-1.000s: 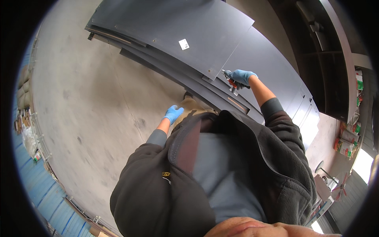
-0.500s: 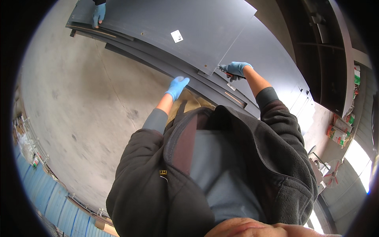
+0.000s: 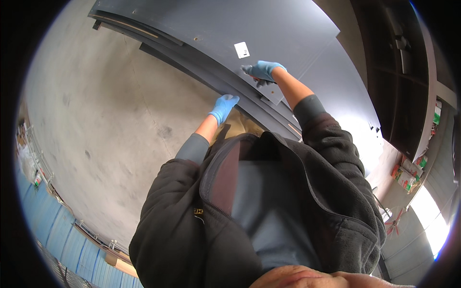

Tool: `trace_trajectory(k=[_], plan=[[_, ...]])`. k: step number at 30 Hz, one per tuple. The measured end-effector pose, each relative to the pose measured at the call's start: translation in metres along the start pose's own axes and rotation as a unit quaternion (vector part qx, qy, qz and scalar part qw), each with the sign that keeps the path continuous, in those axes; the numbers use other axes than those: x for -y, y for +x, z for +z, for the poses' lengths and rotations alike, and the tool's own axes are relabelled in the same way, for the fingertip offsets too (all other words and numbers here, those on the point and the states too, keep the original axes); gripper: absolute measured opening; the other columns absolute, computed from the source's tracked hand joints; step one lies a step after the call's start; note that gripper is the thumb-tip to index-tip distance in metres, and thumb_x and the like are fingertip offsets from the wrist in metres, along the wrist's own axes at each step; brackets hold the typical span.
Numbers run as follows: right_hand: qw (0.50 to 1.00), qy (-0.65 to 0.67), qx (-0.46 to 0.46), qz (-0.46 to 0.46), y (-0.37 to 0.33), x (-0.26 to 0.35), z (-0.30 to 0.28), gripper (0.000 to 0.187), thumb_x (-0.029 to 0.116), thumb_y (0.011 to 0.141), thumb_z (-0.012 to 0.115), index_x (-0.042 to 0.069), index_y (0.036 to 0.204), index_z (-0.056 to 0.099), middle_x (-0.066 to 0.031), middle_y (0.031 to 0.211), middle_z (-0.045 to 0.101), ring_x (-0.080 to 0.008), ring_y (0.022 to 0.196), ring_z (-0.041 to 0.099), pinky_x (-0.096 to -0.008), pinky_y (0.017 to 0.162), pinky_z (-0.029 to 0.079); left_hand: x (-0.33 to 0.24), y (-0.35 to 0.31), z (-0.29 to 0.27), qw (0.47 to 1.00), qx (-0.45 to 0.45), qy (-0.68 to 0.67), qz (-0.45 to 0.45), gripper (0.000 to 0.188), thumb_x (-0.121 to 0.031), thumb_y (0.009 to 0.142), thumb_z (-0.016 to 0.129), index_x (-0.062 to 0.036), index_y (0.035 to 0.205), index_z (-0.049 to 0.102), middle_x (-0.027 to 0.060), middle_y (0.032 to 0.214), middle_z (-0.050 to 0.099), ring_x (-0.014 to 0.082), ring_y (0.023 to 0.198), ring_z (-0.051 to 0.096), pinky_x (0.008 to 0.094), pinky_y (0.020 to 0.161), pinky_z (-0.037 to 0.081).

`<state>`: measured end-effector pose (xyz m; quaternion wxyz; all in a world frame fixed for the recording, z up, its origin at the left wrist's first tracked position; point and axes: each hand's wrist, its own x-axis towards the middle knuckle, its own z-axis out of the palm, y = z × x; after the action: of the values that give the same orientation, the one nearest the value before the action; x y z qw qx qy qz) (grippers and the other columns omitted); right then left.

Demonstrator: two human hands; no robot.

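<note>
A stack of large dark grey panels lies ahead of me, running from upper left to lower right. The top panel carries a white label. My right hand, in a blue glove, is over the top panel just below the label. Its fingers are closed round a small hand tool with a silvery tip and a red-and-black body; its exact kind is blurred. My left hand, gloved in blue, is closed at the near edge of the lower panels. Whatever lies inside its fingers is hidden.
Grey concrete floor spreads to the left. A dark brown open cabinet stands at the right. Below it are red, white and green packages. A brown piece shows beneath the near panel edge.
My right hand has moved left across the top panel with the tool, nearer the label. My left hand has shifted slightly right. Another person's gloved hand at the far left has left view.
</note>
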<state>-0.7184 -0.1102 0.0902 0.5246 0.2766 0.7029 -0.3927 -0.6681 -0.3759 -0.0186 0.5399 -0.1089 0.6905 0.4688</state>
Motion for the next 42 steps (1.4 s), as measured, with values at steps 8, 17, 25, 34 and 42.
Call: trace_trajectory(k=[8,17,25,34,42], plan=[[0.997,-0.057,-0.043,0.027,0.017,0.134,-0.016,0.075,0.069,0.106,0.036,0.009,0.135,0.07,-0.0024,0.089,0.08,-0.0115,0.073,0.07,-0.0322,0.079,0.055,-0.006,0.009,-0.063,0.973,-0.055,0.186,0.121,0.054,-0.048,0.098,0.065,-0.0001,0.122,0.072,0.0139,0.108,0.072,0.0261,0.1,0.063,0.0388,0.094,0.051],[0.996,-0.043,-0.062,0.057,0.001,0.13,-0.037,0.074,0.063,0.109,0.032,0.009,0.153,0.057,-0.0039,0.107,0.082,-0.0167,0.083,0.074,-0.0325,0.082,0.056,-0.072,-0.023,-0.039,0.749,-0.237,0.478,0.393,0.073,-0.035,0.09,0.072,-0.006,0.154,0.05,0.0272,0.16,0.044,0.0466,0.149,0.04,0.0571,0.122,0.032],[0.997,-0.034,-0.062,0.038,0.022,0.192,-0.037,0.072,0.062,0.107,0.036,0.008,0.141,0.067,-0.0122,0.109,0.08,-0.0215,0.088,0.076,-0.0375,0.083,0.057,-0.134,-0.003,-0.068,0.708,-0.109,0.53,0.455,0.069,-0.031,0.088,0.075,-0.0033,0.147,0.053,0.0246,0.154,0.046,0.0446,0.144,0.044,0.0562,0.12,0.035],[0.998,-0.021,-0.045,0.031,0.084,0.356,-0.041,0.072,0.063,0.107,0.036,0.007,0.137,0.07,-0.0138,0.109,0.08,-0.0286,0.102,0.074,-0.0421,0.092,0.056,-0.185,0.02,-0.228,0.683,-0.023,0.499,0.534,0.071,-0.026,0.082,0.078,-0.0001,0.144,0.055,0.0249,0.152,0.046,0.0433,0.143,0.044,0.0547,0.123,0.036],[0.992,-0.081,-0.091,0.03,0.119,0.493,-0.077,0.058,0.047,0.109,0.041,0.007,0.142,0.068,-0.0144,0.13,0.076,-0.0295,0.115,0.075,-0.0452,0.103,0.056,-0.256,0.06,-0.341,0.681,-0.099,0.523,0.503,0.072,-0.031,0.085,0.077,-0.0012,0.146,0.053,0.0256,0.157,0.044,0.0441,0.145,0.042,0.0555,0.122,0.035]])
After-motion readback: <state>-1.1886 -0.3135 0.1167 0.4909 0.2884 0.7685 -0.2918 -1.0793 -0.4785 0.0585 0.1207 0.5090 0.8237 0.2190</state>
